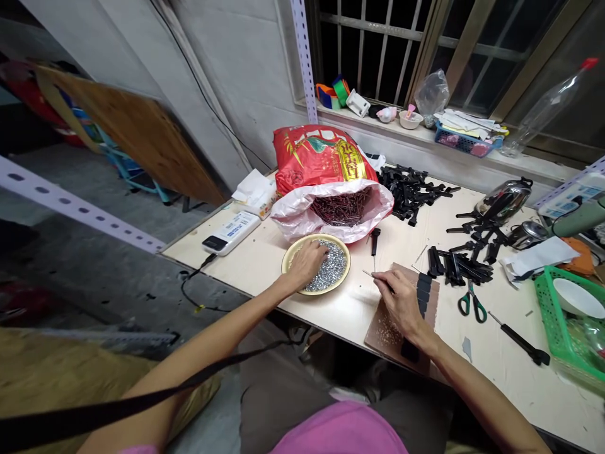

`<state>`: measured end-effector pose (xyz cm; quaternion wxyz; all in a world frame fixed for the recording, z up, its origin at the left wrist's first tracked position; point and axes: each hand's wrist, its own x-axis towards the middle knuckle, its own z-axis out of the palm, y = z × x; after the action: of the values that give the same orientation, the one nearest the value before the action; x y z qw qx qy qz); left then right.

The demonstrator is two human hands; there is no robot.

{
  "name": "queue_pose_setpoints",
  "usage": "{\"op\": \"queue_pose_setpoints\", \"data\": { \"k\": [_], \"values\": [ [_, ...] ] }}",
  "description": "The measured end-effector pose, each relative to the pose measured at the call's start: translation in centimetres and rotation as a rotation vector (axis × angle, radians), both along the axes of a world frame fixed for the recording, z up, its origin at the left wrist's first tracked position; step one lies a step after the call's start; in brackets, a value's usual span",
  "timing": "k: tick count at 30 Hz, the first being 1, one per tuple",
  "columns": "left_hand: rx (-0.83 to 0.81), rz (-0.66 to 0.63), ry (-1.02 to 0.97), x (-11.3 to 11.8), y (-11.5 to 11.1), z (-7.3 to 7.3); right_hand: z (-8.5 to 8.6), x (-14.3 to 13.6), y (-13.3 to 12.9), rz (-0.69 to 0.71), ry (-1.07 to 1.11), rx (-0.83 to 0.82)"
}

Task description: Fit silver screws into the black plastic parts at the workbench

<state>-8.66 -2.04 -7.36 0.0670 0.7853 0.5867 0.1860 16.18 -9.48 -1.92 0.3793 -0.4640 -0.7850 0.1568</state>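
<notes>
My left hand (307, 263) rests in a shallow yellow bowl (289, 285) of small silvery metal pieces (333, 268). Its fingers are bent together among them, and what they pinch is too small to name. Between thumb and fingers of my right hand (397, 296), a thin metal pin (367, 273) points left toward the bowl. Under that hand lies a brown board (387, 328) with dark strips and crumbs on it. Just beyond the pin is a small black-handled tool (375, 239). Behind the bowl, an open red bag (316, 157) shows many thin reddish-brown metal pieces (343, 208).
Black plastic parts (411, 189) lie heaped at the back, with more (458, 265) at right. Scissors (472, 306), a long black-handled tool (520, 343) and a green basket (548, 309) are to the right. A white power bank (231, 233) with a cable sits left.
</notes>
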Motion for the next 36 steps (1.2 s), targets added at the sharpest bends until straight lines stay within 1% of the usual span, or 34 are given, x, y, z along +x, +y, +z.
{"op": "queue_pose_setpoints", "data": {
  "k": [4,7,10,13,16,18,19,23,26,29,36],
  "values": [
    [-0.029,-0.074,0.059,0.0,0.9,-0.4,0.7,-0.9,0.5,-0.004,-0.008,-0.011],
    [-0.030,-0.075,0.029,-0.2,1.1,-0.7,0.8,-1.6,1.3,-0.008,0.009,0.008],
    [-0.017,-0.061,-0.014,-0.3,1.1,-0.9,0.7,-2.6,2.1,0.017,0.023,0.003],
    [-0.025,-0.052,-0.042,0.0,1.0,-0.7,0.4,-3.6,2.7,0.060,0.027,-0.010],
    [-0.042,-0.055,-0.106,0.2,1.0,-0.1,0.1,-4.4,3.2,0.070,0.030,-0.017],
    [-0.059,-0.044,-0.232,0.2,1.0,0.4,-0.2,-4.7,3.6,0.062,0.027,-0.015],
    [-0.081,-0.028,-0.327,0.1,0.8,0.7,-0.4,-4.9,3.8,0.057,0.023,-0.012],
    [-0.266,0.067,-0.780,-0.1,-0.3,1.8,-1.2,-5.5,4.5,0.091,-0.028,-0.031],
    [-0.367,0.097,-1.006,0.2,-1.5,2.5,-1.7,-6.2,4.6,0.129,-0.063,-0.045],
    [-0.386,0.119,-1.122,0.6,-2.3,3.1,-2.0,-6.9,4.5,0.136,-0.071,-0.043],
    [-0.423,0.177,-1.269,1.3,-2.8,4.0,-1.8,-7.0,4.6,0.137,-0.088,-0.061]
  ]
}}
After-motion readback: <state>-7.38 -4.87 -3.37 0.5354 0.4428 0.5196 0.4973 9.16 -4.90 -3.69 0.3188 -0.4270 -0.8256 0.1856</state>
